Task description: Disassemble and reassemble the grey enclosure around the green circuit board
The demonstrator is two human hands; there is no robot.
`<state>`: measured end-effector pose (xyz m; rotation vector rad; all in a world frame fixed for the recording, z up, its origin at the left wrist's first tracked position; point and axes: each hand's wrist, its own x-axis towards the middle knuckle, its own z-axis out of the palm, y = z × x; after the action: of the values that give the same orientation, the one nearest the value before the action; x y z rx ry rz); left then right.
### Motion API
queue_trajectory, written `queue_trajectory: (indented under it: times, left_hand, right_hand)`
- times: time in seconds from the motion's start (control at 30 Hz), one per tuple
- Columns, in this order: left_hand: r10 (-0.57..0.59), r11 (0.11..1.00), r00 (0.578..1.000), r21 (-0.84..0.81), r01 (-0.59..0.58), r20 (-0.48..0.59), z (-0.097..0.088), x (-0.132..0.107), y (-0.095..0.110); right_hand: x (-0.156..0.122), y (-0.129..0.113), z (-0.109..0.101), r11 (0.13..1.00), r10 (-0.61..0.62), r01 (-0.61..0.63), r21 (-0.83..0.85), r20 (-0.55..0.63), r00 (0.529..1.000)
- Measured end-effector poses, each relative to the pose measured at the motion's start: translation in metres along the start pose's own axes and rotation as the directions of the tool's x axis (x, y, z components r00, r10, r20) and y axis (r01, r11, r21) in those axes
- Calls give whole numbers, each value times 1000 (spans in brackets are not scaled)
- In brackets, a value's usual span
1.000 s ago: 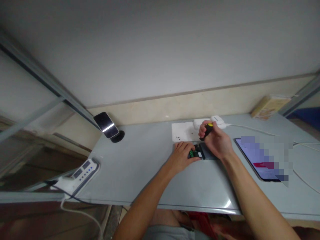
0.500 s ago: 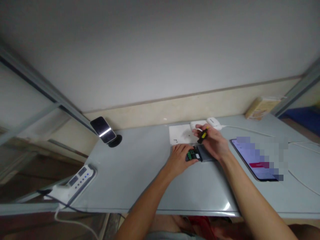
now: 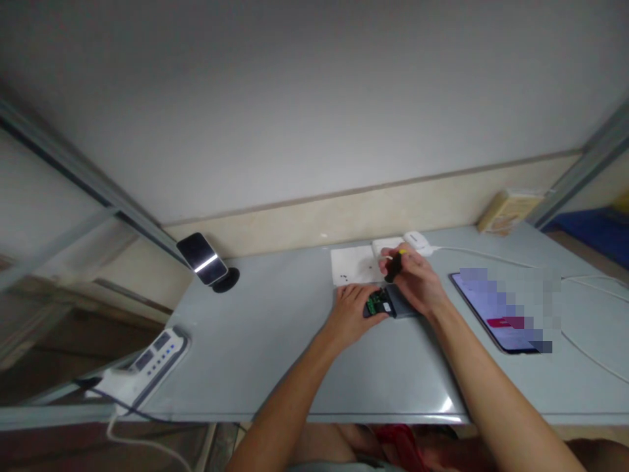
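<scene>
My left hand point(image 3: 354, 307) grips the left end of an opened dark grey electronic device, its fingers over the far edge and the thumb along the near one. A green circuit board point(image 3: 377, 303) shows in the part beside that hand, and a flat grey panel point(image 3: 407, 305) extends to the right. Above the device, my right hand point(image 3: 417, 278) is closed around a short black-and-yellow screwdriver point(image 3: 394, 267). The screwdriver's tip cannot be made out. Just behind lies a white sheet of paper point(image 3: 356, 262) with several tiny dark pieces on it.
On the right lies a large phone point(image 3: 486, 308), its screen lit and partly blurred. White chargers and cables point(image 3: 417, 242) sit behind my right hand. A smaller phone point(image 3: 202, 257) leans on a black stand at the left, behind a white power strip point(image 3: 152, 360). A box point(image 3: 511, 211) stands back right.
The screwdriver has turned in my right hand, so less of its yellow part shows. My left hand stays on the device. The whole view has shifted slightly.
</scene>
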<state>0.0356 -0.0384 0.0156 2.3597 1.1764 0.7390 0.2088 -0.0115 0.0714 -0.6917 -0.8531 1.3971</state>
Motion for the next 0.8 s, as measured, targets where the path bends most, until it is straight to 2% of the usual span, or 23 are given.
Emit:
queue_trajectory:
  times: [0.13, 0.23, 0.27, 0.33, 0.4, 0.47, 0.57, 0.67, 0.8]
  left_hand:
    - [-5, 1000, 1000, 2, 5, 12, -2, 0, 2]
    - [-8, 1000, 1000, 1, 8, 10, -2, 0, 1]
    - [-6, 1000, 1000, 1, 5, 12, -1, -1, 0]
    - [5, 1000, 1000, 6, -5, 14, -1, -1, -2]
    - [13, 1000, 1000, 10, -13, 17, 0, -1, -3]
    - [9, 1000, 1000, 8, -9, 17, 0, -1, -3]
    - [6, 1000, 1000, -8, -6, -2, -2, -3, -1]
    - [-3, 1000, 996, -31, 0, -86, -4, -4, 1]
    - [-82, 994, 963, -91, 61, -257, -6, -5, -2]
  right_hand:
    - [3, 3, 1, 998, -44, 43, -37, -27, 999]
    - [5, 4, 0, 965, -113, 104, -241, -24, 993]
    - [6, 5, -1, 921, -161, 137, -365, -34, 986]
    - [7, 7, -7, 761, -286, 177, -624, -77, 955]
    - [8, 8, -13, 598, -386, 141, -789, -129, 913]
    - [9, 9, -20, 536, -443, 101, -838, -178, 879]
    - [10, 9, -24, 545, -526, 110, -831, -236, 817]
    - [9, 10, -22, 519, -598, 119, -846, -261, 758]
    - [5, 12, -18, 440, -602, 47, -897, -257, 756]
